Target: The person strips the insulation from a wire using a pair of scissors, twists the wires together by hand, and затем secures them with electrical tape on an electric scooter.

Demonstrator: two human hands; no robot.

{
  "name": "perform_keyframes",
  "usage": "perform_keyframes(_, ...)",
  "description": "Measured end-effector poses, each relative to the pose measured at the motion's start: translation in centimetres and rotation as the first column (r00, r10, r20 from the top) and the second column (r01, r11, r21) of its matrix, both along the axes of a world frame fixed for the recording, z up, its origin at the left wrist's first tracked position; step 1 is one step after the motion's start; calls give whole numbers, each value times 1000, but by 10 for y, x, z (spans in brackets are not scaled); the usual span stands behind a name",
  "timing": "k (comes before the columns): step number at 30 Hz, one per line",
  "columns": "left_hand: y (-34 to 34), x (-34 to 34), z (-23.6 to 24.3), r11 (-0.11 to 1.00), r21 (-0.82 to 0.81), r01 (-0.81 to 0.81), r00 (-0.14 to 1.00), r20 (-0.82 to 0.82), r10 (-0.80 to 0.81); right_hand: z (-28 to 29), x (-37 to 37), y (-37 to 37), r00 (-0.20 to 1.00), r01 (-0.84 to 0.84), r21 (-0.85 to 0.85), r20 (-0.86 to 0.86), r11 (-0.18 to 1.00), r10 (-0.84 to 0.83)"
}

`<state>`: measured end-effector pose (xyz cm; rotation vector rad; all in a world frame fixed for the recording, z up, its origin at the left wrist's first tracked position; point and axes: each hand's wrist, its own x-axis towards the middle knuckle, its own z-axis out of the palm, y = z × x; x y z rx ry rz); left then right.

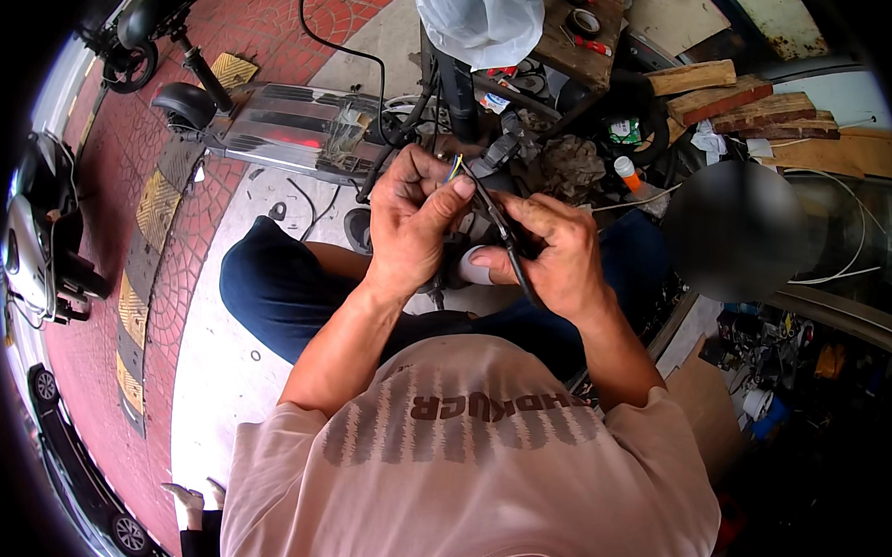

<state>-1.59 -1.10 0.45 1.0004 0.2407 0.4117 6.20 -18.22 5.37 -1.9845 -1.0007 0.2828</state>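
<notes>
Between my hands, in front of my lap, runs a black cable (507, 234) with a sheathed stem. Thin coloured wires (457, 168), yellow and blue among them, stick out near its upper end. My left hand (412, 213) pinches these wires between thumb and fingers. My right hand (561, 251) is closed round the black cable, its thumb and index finger lying along it. Both hands are smudged dark. Just beyond them lies an electric scooter (299, 126) with a long, shiny deck; its front part is largely hidden behind my hands and the clutter.
A white plastic bag (479, 22) covers something at the top. To the right are a wooden stand (581, 62) with tape on it, stacked wood pieces (727, 102) and an orange-and-white bottle (627, 173). Black-and-yellow ramps (156, 209) and a parked motorbike (50, 230) stand left.
</notes>
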Motion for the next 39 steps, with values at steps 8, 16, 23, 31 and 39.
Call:
perform_keyframes(8, -4, 2, -1, 1000, 12, -28, 999, 19, 27, -2, -5, 2, 999, 54, -3, 2, 999, -54)
perform_keyframes(16, 3, 5, 4, 970, -231, 71, 995, -52, -85, 1, 4, -8, 994, 47, 21, -102, 999, -45)
perform_keyframes(23, 7, 3, 8, 933, -347, 94, 986, -95, -135, 2, 15, -15, 998, -21, -81, -57, 996, 17)
perform_keyframes(31, 4, -2, 5, 976, -194, 95, 982, -141, -123, 3, 14, -13, 996, -65, -116, 49, 991, 71)
perform_keyframes(39, 2, -3, 0, 994, 78, 74, 986, -156, -61, -5, 14, -16, 990, -46, -103, 127, 994, 59)
